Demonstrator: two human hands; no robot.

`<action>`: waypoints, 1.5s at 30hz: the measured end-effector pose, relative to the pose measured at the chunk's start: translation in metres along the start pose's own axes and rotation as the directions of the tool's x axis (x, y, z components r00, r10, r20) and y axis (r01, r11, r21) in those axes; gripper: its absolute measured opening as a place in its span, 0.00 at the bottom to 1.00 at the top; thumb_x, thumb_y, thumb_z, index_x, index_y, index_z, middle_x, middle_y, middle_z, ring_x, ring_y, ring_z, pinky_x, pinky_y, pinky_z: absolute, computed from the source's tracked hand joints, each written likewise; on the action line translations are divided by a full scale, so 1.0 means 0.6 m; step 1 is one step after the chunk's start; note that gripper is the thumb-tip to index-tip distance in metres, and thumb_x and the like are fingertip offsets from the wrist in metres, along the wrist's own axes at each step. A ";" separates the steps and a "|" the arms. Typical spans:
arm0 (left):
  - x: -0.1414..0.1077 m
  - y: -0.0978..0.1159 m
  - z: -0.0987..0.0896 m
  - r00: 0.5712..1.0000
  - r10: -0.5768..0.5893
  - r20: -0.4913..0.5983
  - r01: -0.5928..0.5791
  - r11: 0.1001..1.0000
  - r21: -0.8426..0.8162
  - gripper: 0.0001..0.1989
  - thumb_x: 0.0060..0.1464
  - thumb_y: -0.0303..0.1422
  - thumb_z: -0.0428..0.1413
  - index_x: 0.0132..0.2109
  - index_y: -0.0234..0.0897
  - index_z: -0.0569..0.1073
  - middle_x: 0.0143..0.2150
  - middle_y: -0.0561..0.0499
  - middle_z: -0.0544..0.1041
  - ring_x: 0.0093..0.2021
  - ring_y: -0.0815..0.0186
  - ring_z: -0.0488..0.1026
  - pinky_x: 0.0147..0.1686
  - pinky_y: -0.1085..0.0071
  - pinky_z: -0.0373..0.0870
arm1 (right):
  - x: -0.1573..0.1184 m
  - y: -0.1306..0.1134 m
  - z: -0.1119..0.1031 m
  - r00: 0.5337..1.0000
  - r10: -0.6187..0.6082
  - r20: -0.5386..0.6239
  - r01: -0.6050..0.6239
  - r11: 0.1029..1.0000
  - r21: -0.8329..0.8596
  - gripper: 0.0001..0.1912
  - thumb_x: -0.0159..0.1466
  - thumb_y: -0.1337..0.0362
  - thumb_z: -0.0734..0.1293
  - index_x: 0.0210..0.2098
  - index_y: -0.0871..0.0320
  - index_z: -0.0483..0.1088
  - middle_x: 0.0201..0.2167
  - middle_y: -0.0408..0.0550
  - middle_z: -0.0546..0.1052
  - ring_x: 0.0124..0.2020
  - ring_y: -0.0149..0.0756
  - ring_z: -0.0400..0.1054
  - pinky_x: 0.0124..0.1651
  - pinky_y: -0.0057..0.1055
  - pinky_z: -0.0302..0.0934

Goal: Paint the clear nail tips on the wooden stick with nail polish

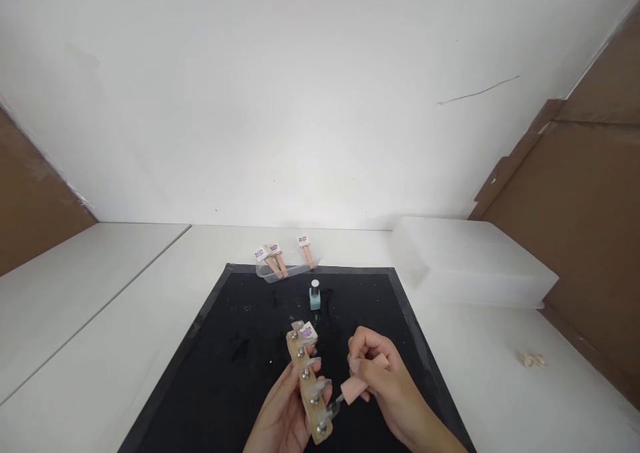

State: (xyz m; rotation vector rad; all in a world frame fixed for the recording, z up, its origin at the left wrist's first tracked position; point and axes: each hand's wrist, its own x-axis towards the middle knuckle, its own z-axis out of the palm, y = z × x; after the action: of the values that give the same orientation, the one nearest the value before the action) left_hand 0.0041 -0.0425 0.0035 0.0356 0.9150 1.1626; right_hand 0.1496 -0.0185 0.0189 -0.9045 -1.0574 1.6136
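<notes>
- Your left hand (285,409) is gripping the wooden strip (311,414) above the black mat (210,373).
- Your right hand (393,379) is pinching the pink handle (354,389), pointing its tip at the nearest clear piece (334,411).
- Fine contact is probably demanding steadiness.

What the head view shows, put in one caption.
Left hand holds a wooden strip of clear tips; right hand brings a pink-handled brush near.

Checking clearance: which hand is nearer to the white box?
Right. The right hand, holding a pink handle, is in front and left of the box; the left hand, holding a wooden strip, is farther left.
</notes>
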 end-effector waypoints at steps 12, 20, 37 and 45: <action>-0.002 0.000 0.005 0.998 -0.003 -0.059 0.003 1.000 0.000 0.24 0.52 0.22 0.49 0.57 0.29 0.59 0.31 0.48 0.77 0.27 0.68 0.74 0.35 0.69 0.73 | 0.002 -0.004 0.001 0.997 0.066 0.042 -0.068 0.996 0.051 0.13 0.51 0.60 0.68 0.20 0.59 0.60 0.15 0.35 0.56 0.14 0.22 0.46 0.17 0.22 0.43; -0.005 0.001 0.008 0.999 -0.008 -0.050 0.008 1.000 0.011 0.25 0.51 0.22 0.50 0.57 0.33 0.59 0.32 0.48 0.78 0.28 0.66 0.75 0.35 0.69 0.72 | -0.003 -0.001 0.003 0.995 0.034 0.094 -0.040 0.997 0.064 0.16 0.52 0.57 0.70 0.21 0.59 0.61 0.15 0.34 0.56 0.14 0.21 0.45 0.16 0.20 0.43; -0.012 0.005 0.017 0.998 0.005 -0.068 -0.004 1.000 0.025 0.24 0.53 0.22 0.48 0.58 0.28 0.56 0.30 0.47 0.78 0.27 0.68 0.75 0.34 0.70 0.73 | 0.002 0.007 -0.001 1.000 0.023 0.010 -0.023 0.996 -0.087 0.16 0.53 0.55 0.69 0.22 0.60 0.63 0.14 0.33 0.56 0.13 0.21 0.48 0.16 0.20 0.43; -0.007 0.003 0.009 1.000 -0.004 -0.012 0.004 1.000 -0.016 0.24 0.55 0.23 0.45 0.59 0.30 0.53 0.28 0.50 0.77 0.25 0.69 0.74 0.33 0.71 0.73 | 0.002 -0.002 0.006 0.997 0.042 -0.068 -0.041 0.999 0.016 0.14 0.55 0.58 0.68 0.22 0.59 0.61 0.15 0.34 0.54 0.15 0.22 0.45 0.16 0.20 0.43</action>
State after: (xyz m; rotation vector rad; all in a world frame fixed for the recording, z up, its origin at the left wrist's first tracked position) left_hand 0.0060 -0.0426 0.0105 0.0139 0.9156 1.1672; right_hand 0.1465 -0.0180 0.0210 -0.9706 -0.9842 1.6114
